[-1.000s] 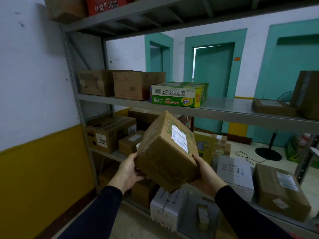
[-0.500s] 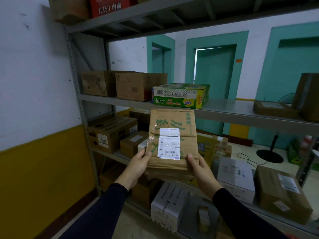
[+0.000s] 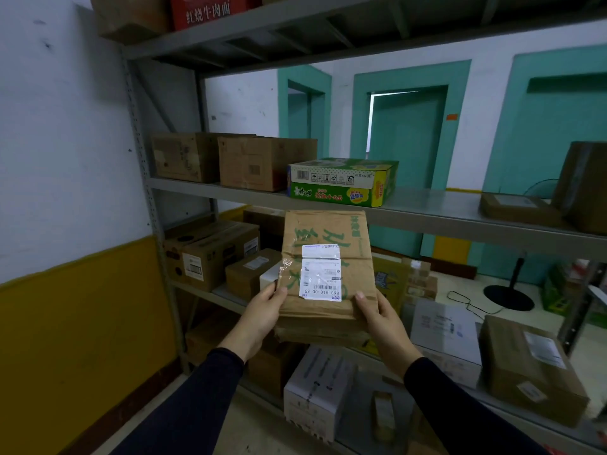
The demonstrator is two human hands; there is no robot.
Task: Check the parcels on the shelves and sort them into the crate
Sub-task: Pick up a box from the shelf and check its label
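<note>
Here, in the head view, both hands grip a brown parcel (image 3: 328, 277) in front of the grey shelf (image 3: 427, 210): left hand (image 3: 262, 315) and right hand (image 3: 382, 318) pinching its lower corners, white label (image 3: 321, 272) facing up, below the green carton (image 3: 341, 182).

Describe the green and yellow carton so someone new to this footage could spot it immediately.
Start at the grey metal shelving against the white wall and find its middle shelf. The green and yellow carton lies flat there, right of two plain brown boxes. It alone has bright printed sides.
</note>
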